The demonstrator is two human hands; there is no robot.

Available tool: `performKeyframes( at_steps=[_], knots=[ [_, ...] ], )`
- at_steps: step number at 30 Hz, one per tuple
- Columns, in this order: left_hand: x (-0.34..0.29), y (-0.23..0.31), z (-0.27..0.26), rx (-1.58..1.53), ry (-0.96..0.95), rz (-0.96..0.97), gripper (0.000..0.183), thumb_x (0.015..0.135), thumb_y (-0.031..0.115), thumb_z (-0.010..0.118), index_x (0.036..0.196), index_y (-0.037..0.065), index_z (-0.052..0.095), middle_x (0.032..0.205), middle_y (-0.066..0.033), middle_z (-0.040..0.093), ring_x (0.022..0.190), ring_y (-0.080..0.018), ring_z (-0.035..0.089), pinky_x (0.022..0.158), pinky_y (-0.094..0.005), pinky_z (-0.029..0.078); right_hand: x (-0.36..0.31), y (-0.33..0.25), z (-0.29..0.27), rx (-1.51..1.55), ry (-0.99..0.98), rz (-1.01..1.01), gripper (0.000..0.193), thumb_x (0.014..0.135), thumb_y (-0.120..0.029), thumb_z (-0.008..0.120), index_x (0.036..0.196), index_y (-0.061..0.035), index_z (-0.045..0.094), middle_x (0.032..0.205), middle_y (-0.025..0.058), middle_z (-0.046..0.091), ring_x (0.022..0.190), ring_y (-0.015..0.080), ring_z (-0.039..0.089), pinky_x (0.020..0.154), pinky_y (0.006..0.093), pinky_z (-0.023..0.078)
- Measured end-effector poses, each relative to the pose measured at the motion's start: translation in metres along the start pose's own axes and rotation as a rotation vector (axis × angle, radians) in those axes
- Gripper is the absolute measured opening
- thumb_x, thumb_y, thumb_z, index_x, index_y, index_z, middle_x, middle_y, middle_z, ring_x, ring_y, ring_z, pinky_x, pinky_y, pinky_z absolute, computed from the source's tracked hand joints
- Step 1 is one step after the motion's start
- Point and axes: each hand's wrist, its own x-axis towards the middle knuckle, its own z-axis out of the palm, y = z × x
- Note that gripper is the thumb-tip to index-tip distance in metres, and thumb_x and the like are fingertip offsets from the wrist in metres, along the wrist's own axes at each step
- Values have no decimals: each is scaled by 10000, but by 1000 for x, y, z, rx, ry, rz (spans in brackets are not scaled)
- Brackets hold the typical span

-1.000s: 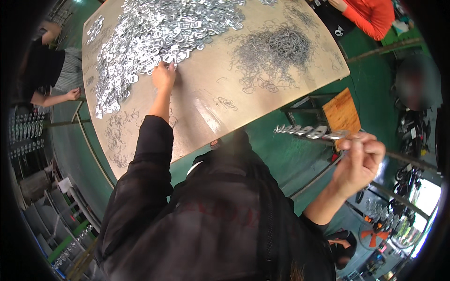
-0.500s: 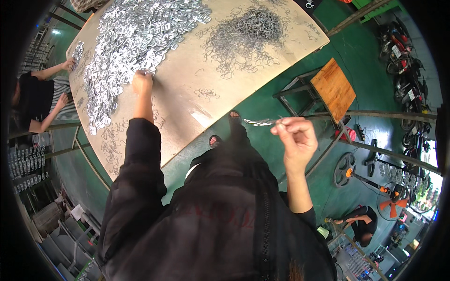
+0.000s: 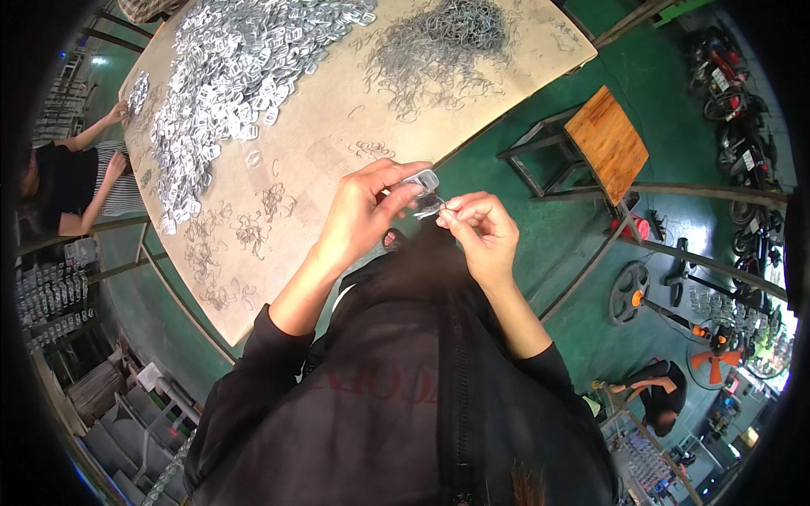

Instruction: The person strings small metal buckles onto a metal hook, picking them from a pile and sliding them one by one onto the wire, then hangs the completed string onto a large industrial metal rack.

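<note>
My left hand (image 3: pixel 364 206) pinches a silvery metal buckle-like piece (image 3: pixel 424 180) with a slot in it, held up in front of my body past the table's near edge. Close against it, my right hand (image 3: pixel 483 229) has thumb and forefinger closed on a thin wire hook (image 3: pixel 442 205). A few more shiny metal pieces (image 3: pixel 428 212) hang from that wire, between the two hands. Over the far left of the table spreads a big heap of similar flat metal pieces (image 3: pixel 240 72). A tangled pile of bent wire hooks (image 3: pixel 460 42) lies toward the far right.
Loose wire hooks (image 3: pixel 253 232) are scattered along the table (image 3: pixel 312 160). A wooden-topped stool (image 3: pixel 606 143) stands to the right, near a fan (image 3: pixel 714 368) and parked motorbikes (image 3: pixel 732 152). One co-worker (image 3: pixel 72 185) sits at the left; another person (image 3: pixel 660 392) bends over at lower right.
My left hand has come back from the heap with a metal piece, toward my body. My right hand has moved left with the wire, and the two hands now meet.
</note>
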Motion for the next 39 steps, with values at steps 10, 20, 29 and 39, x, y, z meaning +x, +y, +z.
performKeyframes(
  at_steps=[10, 20, 29, 39],
  knots=[
    [-13, -9, 11, 197, 136, 279, 248, 777, -25, 664, 1018, 33, 677, 854, -108, 640, 784, -237, 649, 679, -301, 513, 7, 8, 1, -177, -108, 67, 146, 833, 58, 604, 939, 2, 521, 978, 110, 594, 821, 138, 628, 667, 242, 525],
    [-12, -51, 26, 169, 147, 158, 230, 786, 1, 664, 1010, 52, 682, 932, -110, 635, 838, -249, 628, 736, -321, 503, 182, 95, -8, -853, -471, -71, 98, 830, -93, 624, 909, -43, 595, 905, 89, 607, 807, 246, 620, 687, 351, 485],
    [-9, -61, 36, 176, 257, 118, 223, 771, -8, 624, 990, 15, 662, 919, -119, 620, 850, -291, 617, 746, -354, 505, 265, 143, 27, -1381, -1122, -128, 76, 800, -97, 613, 848, -54, 572, 934, 97, 587, 880, 304, 594, 743, 414, 462],
    [-14, -66, 35, 136, 261, 97, 249, 779, -20, 660, 1020, 41, 673, 930, -100, 631, 851, -254, 614, 748, -331, 497, 241, 118, 10, -1016, -800, 120, 86, 820, -37, 594, 898, -11, 568, 898, 124, 636, 793, 267, 635, 688, 364, 491]
  ],
)
